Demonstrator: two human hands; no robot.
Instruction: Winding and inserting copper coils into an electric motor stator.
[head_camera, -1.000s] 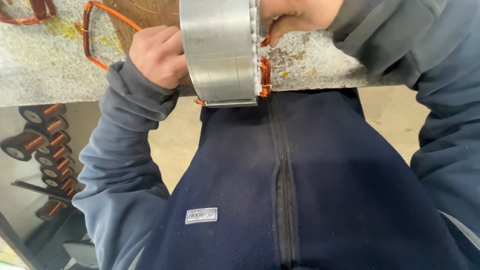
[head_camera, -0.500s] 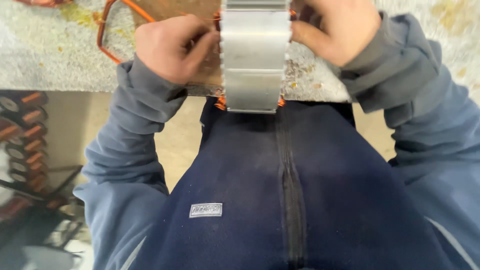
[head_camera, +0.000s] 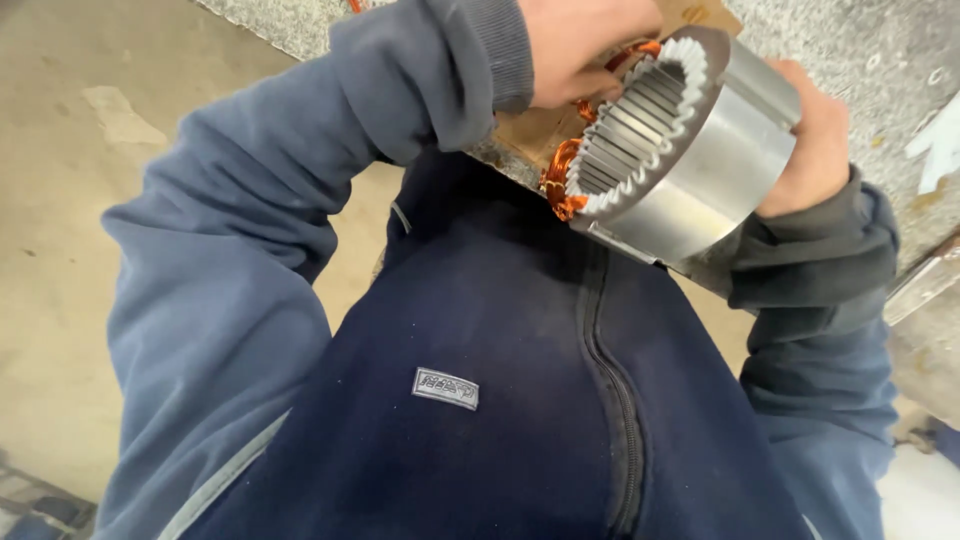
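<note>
Steel ring of one motor stator (head_camera: 690, 175) sits tilted at the near edge of the stone bench (head_camera: 860, 50), over a brown cardboard sheet (head_camera: 540, 130). Its bore is lined with many narrow slots and pale insulation, and copper wire (head_camera: 560, 180) bunches at the rim of the open end. My left hand (head_camera: 590, 45) is curled shut over the top rim, by the copper. My right hand (head_camera: 815, 140) wraps the smooth outer wall.
</note>
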